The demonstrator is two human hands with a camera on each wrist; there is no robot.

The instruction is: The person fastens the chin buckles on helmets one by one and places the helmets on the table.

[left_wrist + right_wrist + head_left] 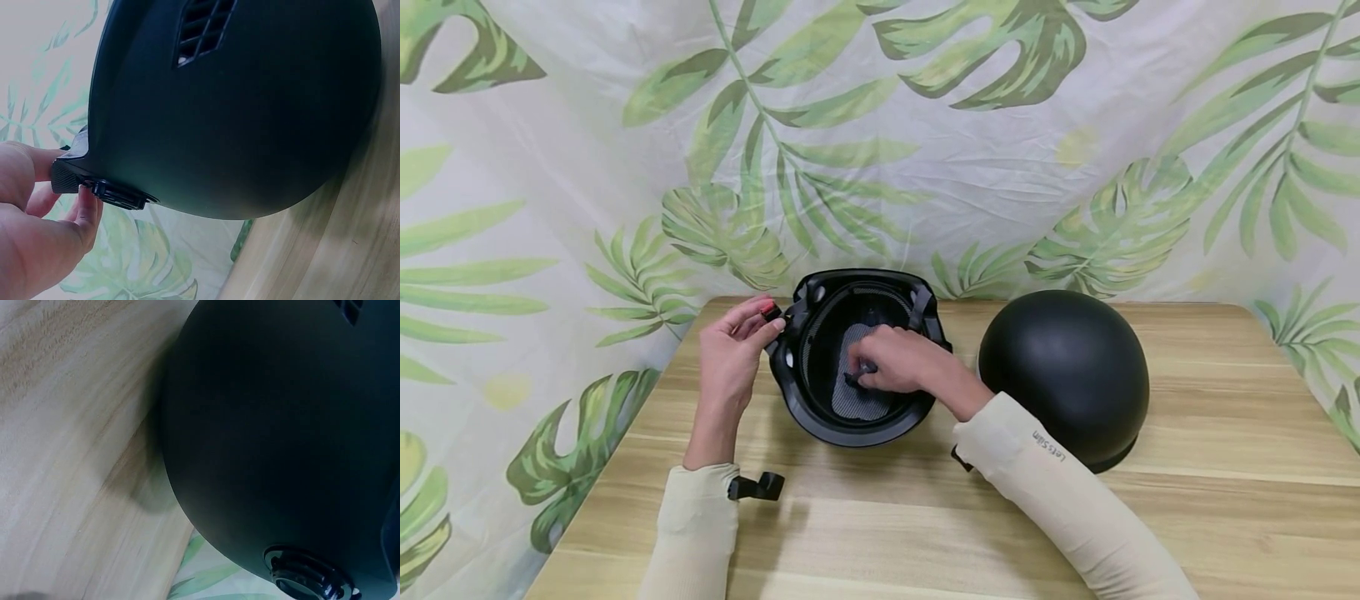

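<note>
An upturned black helmet (838, 435) lies on the table with its padded inside facing up. At its left rim, my left hand (726, 354) pinches a red and black buckle (769, 311) between thumb and fingers. In the left wrist view the fingertips of the left hand (44, 237) are at the helmet's edge, beside a black side fitting (119, 195). My right hand (898, 360) reaches over the right rim into the helmet, its curled fingers pinching a small dark strap end (859, 375) above the grey mesh pad (853, 407). The right wrist view shows only the helmet's shell (275, 437).
A second black helmet (1063, 375) sits dome up on the right, close beside my right forearm. The wooden table (865, 533) ends at a leaf-print cloth (850, 125) hanging behind it. A black wrist mount (758, 486) sticks out from my left sleeve.
</note>
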